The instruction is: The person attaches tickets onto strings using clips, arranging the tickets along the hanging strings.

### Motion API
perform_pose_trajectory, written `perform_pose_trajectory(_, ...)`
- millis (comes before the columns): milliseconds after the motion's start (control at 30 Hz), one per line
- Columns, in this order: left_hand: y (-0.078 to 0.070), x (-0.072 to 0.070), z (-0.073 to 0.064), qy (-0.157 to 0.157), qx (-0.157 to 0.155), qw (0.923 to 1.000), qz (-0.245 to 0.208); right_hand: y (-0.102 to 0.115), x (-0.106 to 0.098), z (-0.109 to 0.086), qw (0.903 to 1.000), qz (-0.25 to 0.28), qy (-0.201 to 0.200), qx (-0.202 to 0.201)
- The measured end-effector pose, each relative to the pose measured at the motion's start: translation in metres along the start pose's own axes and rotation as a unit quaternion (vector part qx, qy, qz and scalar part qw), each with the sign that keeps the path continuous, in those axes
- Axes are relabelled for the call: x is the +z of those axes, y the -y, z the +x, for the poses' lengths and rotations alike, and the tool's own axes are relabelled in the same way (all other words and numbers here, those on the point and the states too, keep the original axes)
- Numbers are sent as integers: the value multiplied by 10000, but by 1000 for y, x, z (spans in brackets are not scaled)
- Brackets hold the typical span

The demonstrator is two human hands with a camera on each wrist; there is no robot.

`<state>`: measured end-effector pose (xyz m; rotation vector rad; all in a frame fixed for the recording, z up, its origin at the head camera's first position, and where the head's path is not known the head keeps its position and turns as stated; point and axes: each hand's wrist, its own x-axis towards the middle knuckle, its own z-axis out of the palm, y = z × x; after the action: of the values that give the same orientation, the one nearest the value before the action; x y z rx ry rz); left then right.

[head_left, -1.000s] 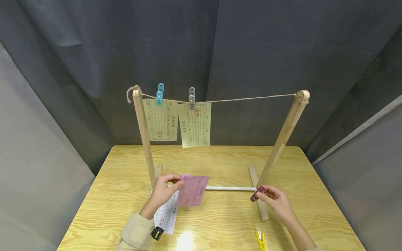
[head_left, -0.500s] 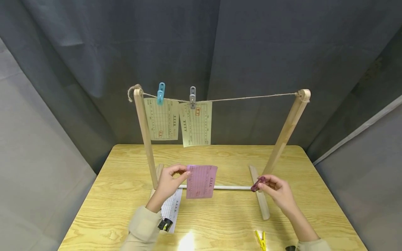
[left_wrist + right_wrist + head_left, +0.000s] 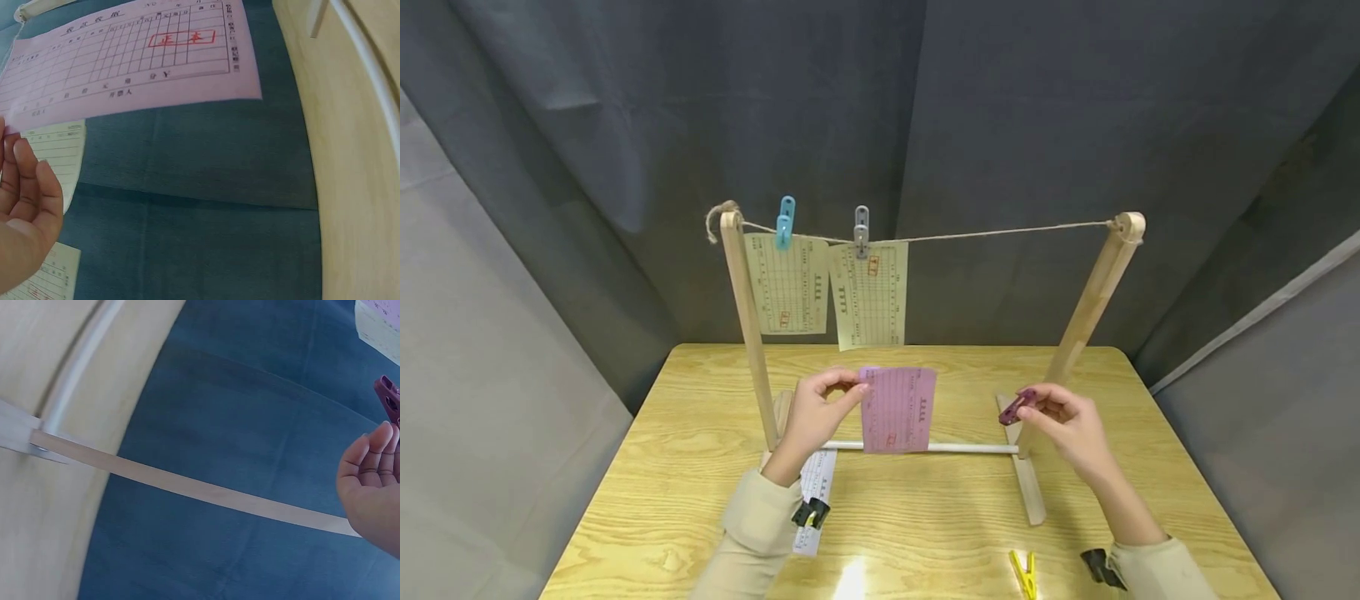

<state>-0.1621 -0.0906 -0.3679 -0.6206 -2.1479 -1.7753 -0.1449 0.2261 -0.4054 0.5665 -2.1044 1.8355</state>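
Observation:
My left hand [image 3: 817, 414] pinches a pink printed slip [image 3: 898, 412] by its upper left corner, holding it up in front of the stand's white crossbar. The same slip [image 3: 169, 62] fills the top of the left wrist view, with a red stamp on it. In my right hand [image 3: 1071, 429] is a dark purple clothespin [image 3: 1018, 407], pinched between thumb and fingers near the right post. Two pale yellow slips hang from a string [image 3: 992, 232]: the left one [image 3: 790, 287] under a blue clothespin [image 3: 785, 223], the right one [image 3: 872, 300] under a grey clothespin [image 3: 861, 233].
The string runs between a left wooden post [image 3: 748, 333] and a right wooden post [image 3: 1086, 317]. A white slip [image 3: 817, 479] lies on the table [image 3: 925, 533], partly hidden by my left wrist. A yellow clothespin [image 3: 1024, 575] lies near the front edge. Dark curtain [image 3: 1000, 108] hangs behind.
My left hand has raised the pink slip and carried it to the right. The right hand has risen too, with the purple clothespin in it. The hanging slips stay in place.

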Motion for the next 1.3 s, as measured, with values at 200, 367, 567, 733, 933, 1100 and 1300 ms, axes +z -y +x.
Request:
perform_pose_trajectory(200,-5,2,10,-39,305,9992,-241,13,-2,14,9996,125,5,-269)
perform_pose_trajectory(367,6,3,18,-83,481,9980,-404,24,-6,24,9990,-51,136,-420)
perform_pose_trajectory(567,10,4,29,-55,871,9949,-512,34,-9,36,9970,-376,177,-650)
perform_pose_trajectory(733,4,5,38,-56,1046,9930,-554,42,-9,47,9962,-307,198,-794)
perform_pose_trajectory(933,-5,9,49,-54,1106,9921,-584,55,-9,60,9954,-154,252,-911)
perform_pose_trajectory(1100,-15,13,58,-57,1148,9916,-591,67,-10,70,9952,-57,166,-966)
perform_pose_trajectory(1300,-23,20,69,-127,1238,9911,-478,79,-13,82,9932,275,55,-1127)
